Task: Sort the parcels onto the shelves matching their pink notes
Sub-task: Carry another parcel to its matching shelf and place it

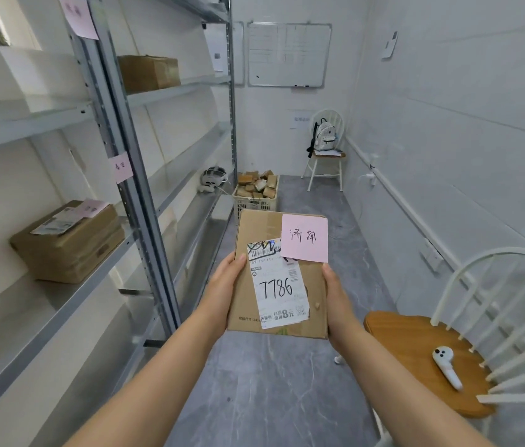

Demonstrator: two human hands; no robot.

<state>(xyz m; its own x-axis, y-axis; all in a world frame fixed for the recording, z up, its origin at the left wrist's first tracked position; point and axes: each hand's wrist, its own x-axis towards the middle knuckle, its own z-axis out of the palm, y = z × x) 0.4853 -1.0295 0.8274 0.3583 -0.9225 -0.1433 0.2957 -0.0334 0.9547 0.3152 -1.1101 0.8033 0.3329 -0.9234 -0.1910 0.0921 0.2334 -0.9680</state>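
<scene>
I hold a flat cardboard parcel (264,233) in front of me over the floor, my left hand (222,285) on its left edge and my right hand (335,291) on its right edge. A pink note (304,237) with handwriting sticks to its top right corner, and a white label marked 7786 (277,288) lies below it. On the left stands a metal shelf rack (145,195) with pink notes on its upright (120,167) and higher up (78,15). One parcel with a pink note (67,243) sits on a middle shelf, another parcel (148,72) on a higher one.
A white crate of small parcels (256,191) stands on the floor at the rack's far end. A white chair with a wooden seat (422,356) and a white controller (446,366) is at my right. Another chair with a backpack (325,146) stands by the far wall.
</scene>
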